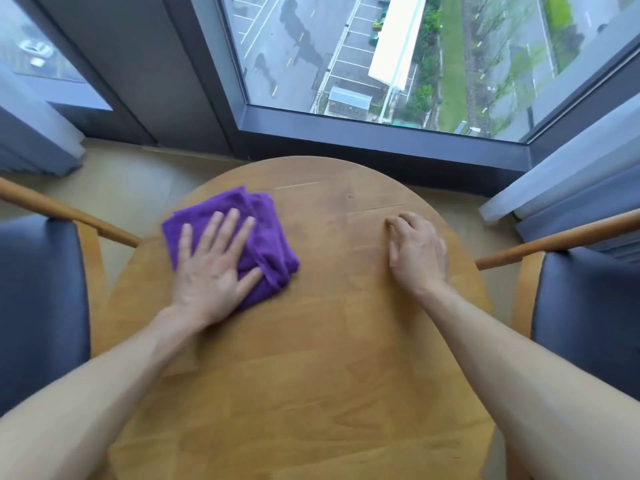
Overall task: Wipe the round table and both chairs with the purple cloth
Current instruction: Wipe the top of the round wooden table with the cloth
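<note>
The left hand (pixel 211 268) lay flat on the purple cloth (pixel 266 237), its fingers straight and spread, pressing the bunched cloth against the far left part of the round table (pixel 311 375). The right hand (pixel 414 252) rested on the bare wood well apart from the cloth, fingers loosely curled and holding nothing; it looked slightly blurred. 2 chairs flanked the table: the left chair (pixel 38 306) and the right chair (pixel 588 313), each with a dark blue cushion and a wooden armrest reaching toward the table edge. Beyond the table stood a dark-framed window (pixel 398 46) looking down on a parking lot and road. Pale curtains (pixel 571 178) hung at the right.
</note>
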Tool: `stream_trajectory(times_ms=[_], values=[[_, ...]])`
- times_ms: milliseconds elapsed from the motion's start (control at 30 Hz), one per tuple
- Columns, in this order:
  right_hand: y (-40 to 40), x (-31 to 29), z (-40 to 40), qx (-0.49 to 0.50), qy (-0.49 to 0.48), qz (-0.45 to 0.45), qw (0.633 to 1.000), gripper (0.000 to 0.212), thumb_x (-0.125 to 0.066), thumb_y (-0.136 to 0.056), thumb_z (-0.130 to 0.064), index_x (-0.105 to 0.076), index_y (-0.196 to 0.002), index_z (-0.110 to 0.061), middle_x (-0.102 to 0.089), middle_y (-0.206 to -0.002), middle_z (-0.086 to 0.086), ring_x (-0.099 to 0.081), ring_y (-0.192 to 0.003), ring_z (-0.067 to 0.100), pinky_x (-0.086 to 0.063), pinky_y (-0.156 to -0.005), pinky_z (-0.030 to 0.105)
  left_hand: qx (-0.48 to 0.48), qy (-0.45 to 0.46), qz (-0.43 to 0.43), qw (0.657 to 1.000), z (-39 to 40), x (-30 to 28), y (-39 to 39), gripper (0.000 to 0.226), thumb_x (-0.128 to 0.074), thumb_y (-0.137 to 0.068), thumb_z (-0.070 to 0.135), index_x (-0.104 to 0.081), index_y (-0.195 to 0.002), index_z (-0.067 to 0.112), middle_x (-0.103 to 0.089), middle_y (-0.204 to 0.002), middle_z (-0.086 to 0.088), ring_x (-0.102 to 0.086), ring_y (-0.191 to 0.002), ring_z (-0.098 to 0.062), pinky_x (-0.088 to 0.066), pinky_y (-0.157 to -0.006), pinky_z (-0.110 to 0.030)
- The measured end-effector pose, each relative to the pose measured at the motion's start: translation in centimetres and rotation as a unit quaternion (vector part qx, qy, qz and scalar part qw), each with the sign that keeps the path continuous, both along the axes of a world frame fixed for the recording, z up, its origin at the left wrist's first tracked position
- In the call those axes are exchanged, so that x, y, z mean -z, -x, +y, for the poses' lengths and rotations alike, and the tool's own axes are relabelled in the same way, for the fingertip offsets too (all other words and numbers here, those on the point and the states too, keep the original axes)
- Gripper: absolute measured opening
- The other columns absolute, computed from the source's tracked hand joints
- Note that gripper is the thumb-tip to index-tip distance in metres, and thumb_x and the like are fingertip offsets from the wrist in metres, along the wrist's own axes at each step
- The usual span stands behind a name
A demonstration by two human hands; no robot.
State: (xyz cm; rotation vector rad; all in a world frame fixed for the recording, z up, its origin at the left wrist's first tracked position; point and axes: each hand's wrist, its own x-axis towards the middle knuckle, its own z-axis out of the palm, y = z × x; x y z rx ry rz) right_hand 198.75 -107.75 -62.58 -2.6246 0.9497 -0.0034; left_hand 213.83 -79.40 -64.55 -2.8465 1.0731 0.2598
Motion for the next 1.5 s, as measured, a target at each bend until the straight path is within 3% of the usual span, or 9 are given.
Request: stream_trajectory(times_ms=[267,467,567,700,833,933,1133,1267,1500], values=[[1.3,-0.5,-1.3,-0.033,-0.048,0.039,0.998,0.045,-0.038,-0.103,-0.018,-0.043,-0.147,-0.027,-0.034,-0.158,-0.004,-0.03,-0.145,0.02,-0.028,-0.116,0.036,-0.24,0.044,0.012,0.97,-5.8,0.9,-0.4,0.08,-0.033,-0.092,0.064,-0.012,-0.159,0.025,-0.007,-0.167,-0.007,-0.003,-0.153,-0.032,-0.002,-0.115,-0.069],[1.2,-1.7,-3.8,-0.032,-0.131,0.022,0.991,0.048,-0.042,-0.101,-0.017,-0.041,-0.149,-0.021,-0.048,-0.15,0.004,-0.043,-0.138,0.023,-0.031,-0.115,0.031,0.006,0.044,0.026,0.999,-15.8,0.7,13.8,0.086,-0.028,-0.085,0.066,-0.015,-0.159,0.024,-0.009,-0.166,-0.012,-0.003,-0.153,-0.036,0.001,-0.113,-0.071],[1.6,-1.9,-4.1,-0.046,-0.137,0.026,0.989,0.05,-0.04,-0.1,-0.01,-0.043,-0.148,-0.021,-0.049,-0.149,0.004,-0.044,-0.138,0.022,-0.03,-0.116,0.031,0.151,0.066,0.046,0.985,-13.9,0.7,20.3,0.085,-0.04,-0.084,0.067,-0.028,-0.156,0.024,-0.015,-0.165,-0.013,-0.004,-0.154,-0.034,-0.005,-0.114,-0.07],[1.8,-1.7,-3.6,-0.057,-0.103,0.017,0.993,0.05,-0.039,-0.099,-0.006,-0.046,-0.146,-0.021,-0.05,-0.148,0.004,-0.045,-0.136,0.024,-0.031,-0.113,0.029,0.222,0.072,0.024,0.972,-5.9,1.4,17.9,0.087,-0.046,-0.082,0.071,-0.023,-0.157,0.034,-0.016,-0.166,-0.001,-0.011,-0.154,-0.024,-0.009,-0.116,-0.068],[1.9,-1.9,-3.4,-0.05,-0.096,0.021,0.994,0.053,-0.036,-0.099,-0.004,-0.045,-0.147,-0.023,-0.049,-0.149,0.001,-0.043,-0.137,0.022,-0.03,-0.112,0.028,0.027,0.028,-0.009,0.999,3.7,1.0,9.0,0.084,-0.037,-0.081,0.067,-0.025,-0.157,0.033,-0.019,-0.165,0.001,-0.019,-0.152,-0.023,-0.011,-0.116,-0.066],[1.9,-1.9,-3.4,-0.041,-0.1,0.012,0.994,0.053,-0.035,-0.099,-0.003,-0.046,-0.147,-0.023,-0.049,-0.149,0.001,-0.043,-0.137,0.022,-0.03,-0.113,0.028,-0.182,0.02,0.011,0.983,8.7,0.3,4.1,0.079,-0.025,-0.086,0.067,-0.022,-0.157,0.033,-0.016,-0.166,0.0,-0.014,-0.152,-0.024,-0.009,-0.115,-0.067],[1.9,-1.9,-3.4,-0.023,-0.132,0.002,0.991,0.052,-0.036,-0.1,-0.009,-0.042,-0.149,-0.026,-0.047,-0.15,-0.001,-0.04,-0.139,0.022,-0.028,-0.115,0.03,-0.338,0.054,0.013,0.94,-0.2,0.9,2.0,0.077,-0.031,-0.092,0.06,-0.012,-0.159,0.027,-0.008,-0.167,-0.008,-0.005,-0.152,-0.034,-0.002,-0.111,-0.076],[2.4,-2.4,-4.3,0.008,-0.241,-0.049,0.969,0.052,-0.036,-0.101,-0.01,-0.04,-0.149,-0.028,-0.057,-0.14,-0.003,-0.044,-0.135,0.014,-0.028,-0.116,0.026,-0.234,0.041,0.02,0.971,-10.6,1.4,2.6,0.078,-0.025,-0.091,0.063,-0.005,-0.159,0.03,0.0,-0.168,-0.004,0.003,-0.153,-0.031,0.004,-0.112,-0.073],[3.9,-2.5,-5.3,0.098,-0.195,-0.136,0.966,0.047,-0.036,-0.101,-0.01,-0.047,-0.144,-0.024,-0.064,-0.13,0.003,-0.056,-0.124,0.018,-0.041,-0.11,0.036,0.1,0.038,0.027,0.994,-17.2,1.2,7.0,0.069,-0.016,-0.093,0.062,-0.006,-0.158,0.038,0.001,-0.168,0.003,0.004,-0.154,-0.023,0.008,-0.113,-0.07]])
